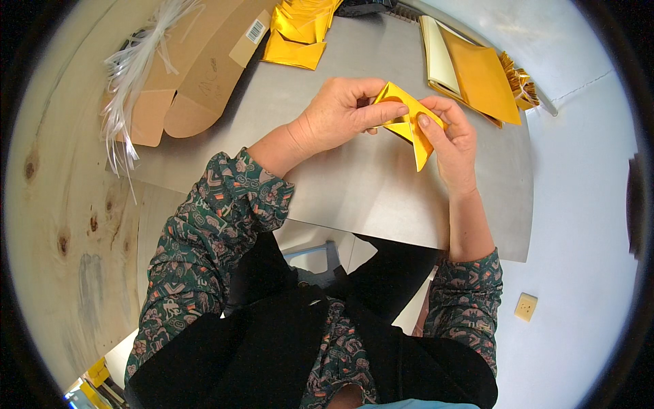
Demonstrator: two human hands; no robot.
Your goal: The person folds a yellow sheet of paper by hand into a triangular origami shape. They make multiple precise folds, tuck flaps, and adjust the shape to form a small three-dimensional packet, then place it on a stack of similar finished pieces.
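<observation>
Gold piece (422, 142) in work: shiny folded paper or foil, held over the grey surface (354, 187), to the right of the cardboard (204, 92), which is the landmark here. Left hand (340, 112) clamped on the piece's cardboard-side end, thumb on the front. Right hand (449, 140) clamped on the opposite end, farther from the cardboard, thumb pressing the front face. Both hands share the one piece; neither is free.

Progress, as a judgement: folding looks partway. Done: the piece has creases, slanted edges and overlapping layers, with one pointed corner hanging toward the person. Left: layers stand apart near the left thumb, so the shape probably needs closing and flattening; exact fold count can't be told, fingers cover part of it.

Folded gold pieces (296, 42) lie overlapping just right of the cardboard, likely finished ones; no count, pile runs out of view. Flat gold sheets (480, 68) sit well right of the cardboard, probably stock not yet folded, so more seems left. Pleated gold bundle (519, 85) is beyond those sheets, farther from the cardboard; its role is unclear. White strands (133, 88) hang over the cardboard's left side, not in use.
</observation>
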